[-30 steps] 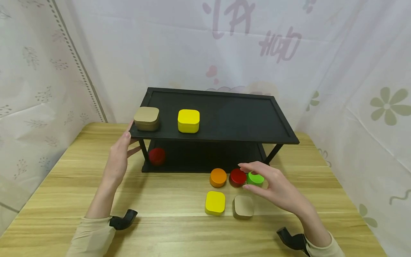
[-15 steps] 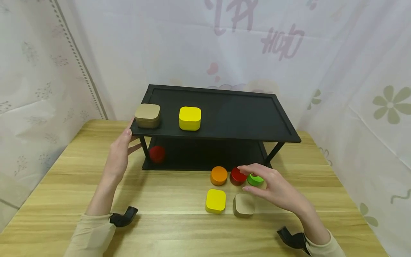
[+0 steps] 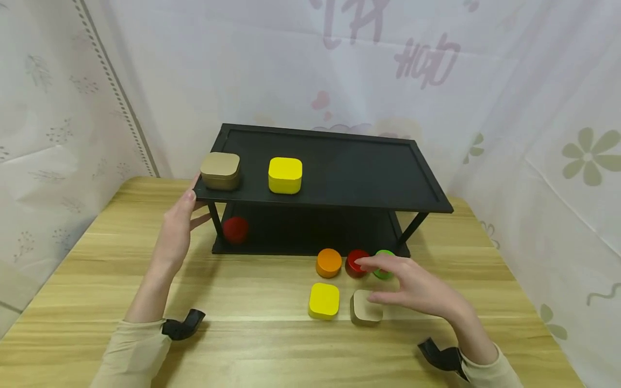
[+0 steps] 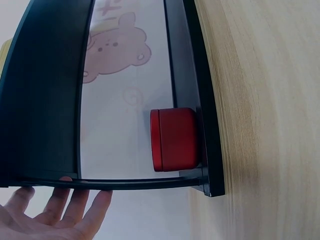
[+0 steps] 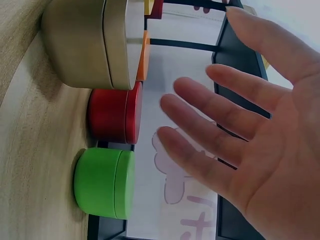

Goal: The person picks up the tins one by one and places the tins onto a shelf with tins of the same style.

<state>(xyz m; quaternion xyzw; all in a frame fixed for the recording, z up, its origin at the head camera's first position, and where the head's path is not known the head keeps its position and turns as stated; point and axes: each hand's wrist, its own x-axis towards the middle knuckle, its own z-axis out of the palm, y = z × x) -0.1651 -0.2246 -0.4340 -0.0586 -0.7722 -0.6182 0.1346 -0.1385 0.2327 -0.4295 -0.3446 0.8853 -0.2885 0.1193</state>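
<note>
1. Head view: black shelf [image 3: 349, 172] is my reference. Right hand [image 3: 412, 283] is above the wooden table [image 3: 271, 345], before the shelf's right half; fingers spread, nothing in it.

2. Key relation: front beige tin [image 3: 366, 310] and front red tin [image 5: 112, 115] lie down from that hand and toward the shelf's left end. Thumb is over the beige, index over the red. Right wrist view shows both apart from my fingers.

3. Red is closer to the shelf, beige farther out. Neither has an obvious long axis; the shelf's runs left-right. Right hand is clearly nearer.

4. Left hand [image 3: 174, 226] touches the shelf's left end, thumb at its front corner, fingers fairly straight; can't tell how hard I'm pressing.

5. Table row along the shelf's front: orange tin [image 3: 329, 263], red, green tin [image 5: 102, 182]. Gaps small, so I'd call finger room tight. Front yellow tin [image 3: 324, 300] sits left of beige, farther out.

6. Shelf top: upper beige tin [image 3: 220, 170] at left, upper yellow tin [image 3: 285, 175] beside it; bare to their right. Lower tier: back red tin [image 4: 175, 140] at left end.
</note>
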